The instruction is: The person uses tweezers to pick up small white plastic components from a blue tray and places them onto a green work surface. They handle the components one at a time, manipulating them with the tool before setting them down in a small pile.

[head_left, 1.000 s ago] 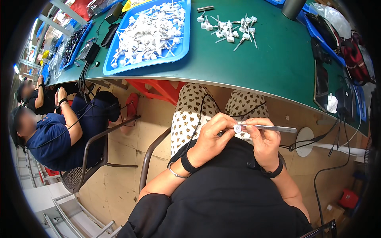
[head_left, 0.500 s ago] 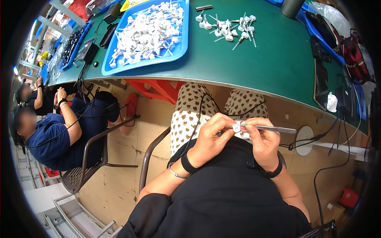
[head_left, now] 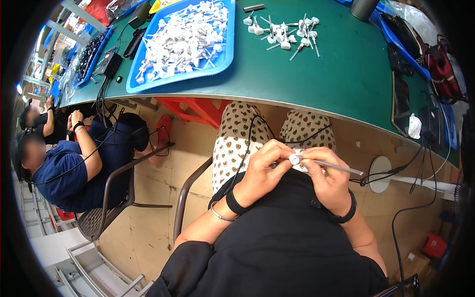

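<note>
Above my lap, my left hand [head_left: 262, 171] pinches a small white plastic piece [head_left: 294, 159] with a round face between thumb and fingertips. A dark end of something shows under its fingers; what it is I cannot tell. My right hand [head_left: 330, 180] grips slim metal tweezers [head_left: 344, 168], their back end pointing right and slightly down. The tweezers' tips meet the white piece, where fingers partly cover them. On the green table [head_left: 316, 84] lies a loose group of white-headed parts with thin clear tubes [head_left: 284, 39].
A blue tray [head_left: 228, 54] heaped with similar white parts stands left on the table. A short metal tube [head_left: 254, 8] lies beyond. Right are a phone [head_left: 400, 101], cables and a red patterned bag [head_left: 443, 72]. A person in dark blue [head_left: 64, 175] sits to the left.
The tweezers' back end has swung a little downward and toward me as my right hand turned. My left hand keeps its pinch on the white piece, nearly in place.
</note>
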Demonstrator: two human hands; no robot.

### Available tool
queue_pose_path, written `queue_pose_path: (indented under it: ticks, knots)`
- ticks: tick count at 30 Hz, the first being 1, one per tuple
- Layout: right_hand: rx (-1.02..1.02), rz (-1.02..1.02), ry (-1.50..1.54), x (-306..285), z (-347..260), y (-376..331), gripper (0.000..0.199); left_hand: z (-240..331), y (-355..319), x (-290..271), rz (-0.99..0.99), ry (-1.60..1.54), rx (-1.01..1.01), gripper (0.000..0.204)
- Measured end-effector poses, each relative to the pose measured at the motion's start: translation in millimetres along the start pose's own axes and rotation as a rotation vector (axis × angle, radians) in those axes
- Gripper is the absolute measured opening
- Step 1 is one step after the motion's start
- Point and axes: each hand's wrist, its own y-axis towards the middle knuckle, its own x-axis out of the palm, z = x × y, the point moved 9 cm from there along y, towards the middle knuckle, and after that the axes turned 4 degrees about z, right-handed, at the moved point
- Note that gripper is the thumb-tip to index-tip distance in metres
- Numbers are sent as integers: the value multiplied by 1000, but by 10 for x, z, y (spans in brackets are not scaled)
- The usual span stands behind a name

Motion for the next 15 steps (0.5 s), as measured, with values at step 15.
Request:
queue_pose_path:
  ticks: [15]
  knots:
    - [-40,81,67,20,60,-34,13,-100,-19,13,7,-103,-112,8]
